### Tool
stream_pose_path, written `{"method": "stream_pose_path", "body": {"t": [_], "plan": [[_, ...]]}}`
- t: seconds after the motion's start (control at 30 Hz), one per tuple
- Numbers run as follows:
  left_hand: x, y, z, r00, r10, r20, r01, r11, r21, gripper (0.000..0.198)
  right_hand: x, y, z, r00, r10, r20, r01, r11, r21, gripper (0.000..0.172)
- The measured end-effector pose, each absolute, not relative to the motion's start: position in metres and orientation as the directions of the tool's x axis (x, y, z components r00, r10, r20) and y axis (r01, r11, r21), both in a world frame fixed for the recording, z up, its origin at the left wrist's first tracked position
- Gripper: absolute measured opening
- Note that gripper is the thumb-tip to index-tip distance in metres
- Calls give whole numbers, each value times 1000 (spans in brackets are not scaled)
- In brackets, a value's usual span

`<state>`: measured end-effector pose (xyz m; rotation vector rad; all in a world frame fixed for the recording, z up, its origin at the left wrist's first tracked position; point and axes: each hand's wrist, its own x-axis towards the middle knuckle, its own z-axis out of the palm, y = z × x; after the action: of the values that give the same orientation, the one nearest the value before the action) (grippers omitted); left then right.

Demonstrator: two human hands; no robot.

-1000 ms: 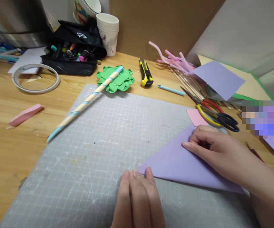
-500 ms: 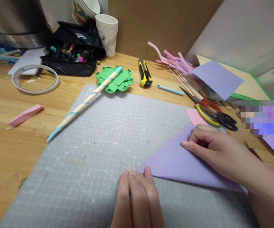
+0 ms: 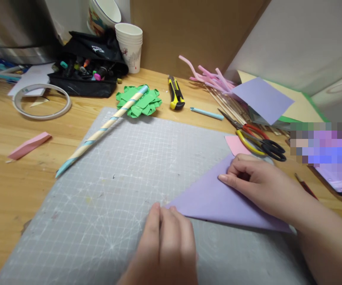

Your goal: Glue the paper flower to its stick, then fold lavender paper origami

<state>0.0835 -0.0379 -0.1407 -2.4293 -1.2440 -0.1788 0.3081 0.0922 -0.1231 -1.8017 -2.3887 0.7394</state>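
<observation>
A sheet of purple paper (image 3: 206, 200), folded into a triangle, lies on the grey cutting mat (image 3: 135, 158). My left hand (image 3: 167, 241) is at its left corner, fingers pressed together and curled over the tip; the thumb is hidden. Over the right part of the triangle rests my right hand (image 3: 256, 182), its thumb on the paper and its fingers bent at the upper edge, closed on the sheet. Just beyond that hand lie a small pink paper piece (image 3: 236, 145) and scissors (image 3: 262, 144).
Across the mat's left edge, a striped paper stick (image 3: 99, 134) leans on a green folded-paper piece (image 3: 148, 103). Behind are a utility knife (image 3: 176, 93), a black marker pouch (image 3: 84, 85) and paper cups (image 3: 131, 51). A tape roll (image 3: 18, 109) sits left; a screen (image 3: 333, 180) lies right.
My left hand has turned slightly, its fingers curling more at the paper's left corner. My right hand keeps its place on the sheet. The whole view has shifted a little.
</observation>
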Motion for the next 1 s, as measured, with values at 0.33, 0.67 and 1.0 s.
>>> {"method": "stream_pose_path", "body": {"t": [0.33,0.67,1.0], "plan": [[65,3,-113,459,880,120,873,-472,123,24,305,93,-120,-311,926,-214,896,211,-391,33],[53,59,-107,609,763,-215,791,-567,229,88,303,92,-117,-336,922,-191,893,247,-377,32],[107,108,-75,647,541,-538,672,-737,66,133,304,92,-118,-348,923,-164,879,260,-401,32]]}}
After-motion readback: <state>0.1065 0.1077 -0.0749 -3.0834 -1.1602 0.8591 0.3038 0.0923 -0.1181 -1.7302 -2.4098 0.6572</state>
